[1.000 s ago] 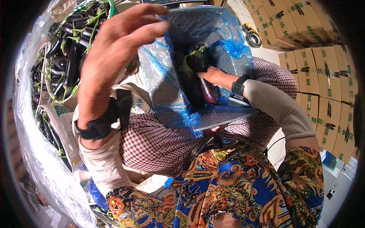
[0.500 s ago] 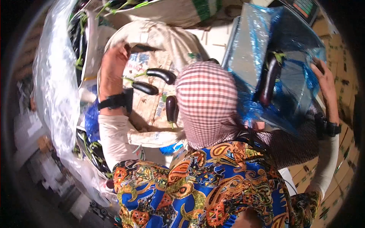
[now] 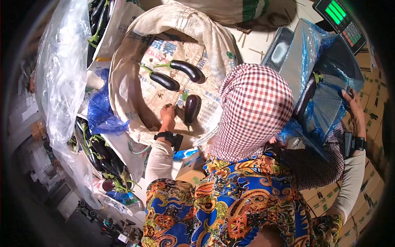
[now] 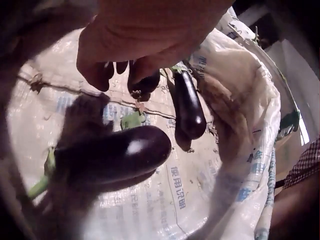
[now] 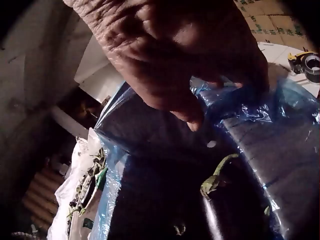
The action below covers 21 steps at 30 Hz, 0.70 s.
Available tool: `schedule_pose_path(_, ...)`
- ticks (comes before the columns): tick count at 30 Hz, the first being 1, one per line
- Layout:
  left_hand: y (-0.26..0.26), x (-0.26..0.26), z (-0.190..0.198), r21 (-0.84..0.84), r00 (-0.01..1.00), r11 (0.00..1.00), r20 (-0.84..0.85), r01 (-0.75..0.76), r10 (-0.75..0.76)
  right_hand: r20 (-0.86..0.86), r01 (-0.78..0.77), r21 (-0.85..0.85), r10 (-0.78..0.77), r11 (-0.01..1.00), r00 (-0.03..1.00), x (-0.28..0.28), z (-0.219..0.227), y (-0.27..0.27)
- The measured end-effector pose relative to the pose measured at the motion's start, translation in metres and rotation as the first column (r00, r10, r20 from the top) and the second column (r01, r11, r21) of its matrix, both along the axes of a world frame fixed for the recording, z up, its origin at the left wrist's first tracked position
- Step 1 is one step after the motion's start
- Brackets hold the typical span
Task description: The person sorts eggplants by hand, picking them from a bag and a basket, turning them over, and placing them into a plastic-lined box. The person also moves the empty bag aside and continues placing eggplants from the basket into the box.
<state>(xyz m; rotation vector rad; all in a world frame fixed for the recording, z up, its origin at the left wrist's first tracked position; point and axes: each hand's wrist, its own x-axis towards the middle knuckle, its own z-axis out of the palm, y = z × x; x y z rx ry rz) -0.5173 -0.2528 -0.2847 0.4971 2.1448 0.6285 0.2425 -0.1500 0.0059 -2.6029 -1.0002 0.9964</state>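
Observation:
My left hand point(image 3: 168, 109) reaches into a wide woven sack point(image 3: 135, 53), right beside a short dark eggplant point(image 3: 192, 109). In the left wrist view its fingers point(image 4: 100, 75) hang loosely curled over that eggplant point(image 4: 110, 160) and hold nothing. Two longer eggplants point(image 3: 164, 81) point(image 3: 187, 70) lie farther in on the sack floor. My right hand point(image 3: 352, 99) grips the rim of a blue plastic bag point(image 3: 325, 103) lining a box. Its fingers point(image 5: 195, 112) pinch the plastic point(image 5: 240, 107). A long eggplant point(image 3: 306, 96) with a green stem point(image 5: 217, 180) lies inside.
A scale with a green display point(image 3: 339, 14) stands behind the lined box. More sacks of eggplants point(image 3: 103, 152) and clear plastic sheeting point(image 3: 61, 82) crowd the left. Stacked cardboard cartons point(image 3: 370, 197) fill the right. A checked head cloth point(image 3: 253, 111) blocks the middle.
My left hand has come down from the sack's far side to the short eggplant near its front. My right hand stays on the blue bag's rim.

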Motion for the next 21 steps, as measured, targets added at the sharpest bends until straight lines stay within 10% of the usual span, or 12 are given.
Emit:
schedule_pose_path(3, 0.027, -0.003, -0.010, 0.110, 0.916, 0.947, -0.309, 0.303, -0.257, 0.035, 0.005, -0.017, -0.005, 1.000, 0.999, -0.015, 0.005, -0.001)
schedule_pose_path(8, 0.091, 0.024, 0.021, 0.051, 0.855, 0.953, -0.458, 0.299, -0.244, 0.085, -0.081, -0.033, 0.084, 0.996, 0.993, 0.004, -0.012, -0.005)
schedule_pose_path(13, 0.104, 0.023, 0.032, -0.266, 0.256, 0.618, -0.738, 0.739, -0.624, 0.075, -0.100, 0.016, 0.099, 0.995, 0.992, -0.017, 0.005, -0.010)
schedule_pose_path(17, 0.100, -0.015, 0.025, -0.368, -0.199, 0.143, -0.745, 0.919, -0.637, -0.076, -0.196, 0.015, 0.197, 0.980, 0.978, -0.046, 0.031, -0.002)
schedule_pose_path(20, 0.112, -0.034, 0.015, -0.369, -0.334, -0.061, -0.745, 0.928, -0.577, 0.055, -0.212, 0.124, 0.207, 0.969, 0.977, -0.030, 0.024, -0.026)
schedule_pose_path(21, 0.112, -0.039, 0.007, -0.372, -0.254, 0.039, -0.704, 0.928, -0.663, 0.093, -0.253, 0.119, 0.243, 0.960, 0.966, -0.018, 0.012, -0.025)
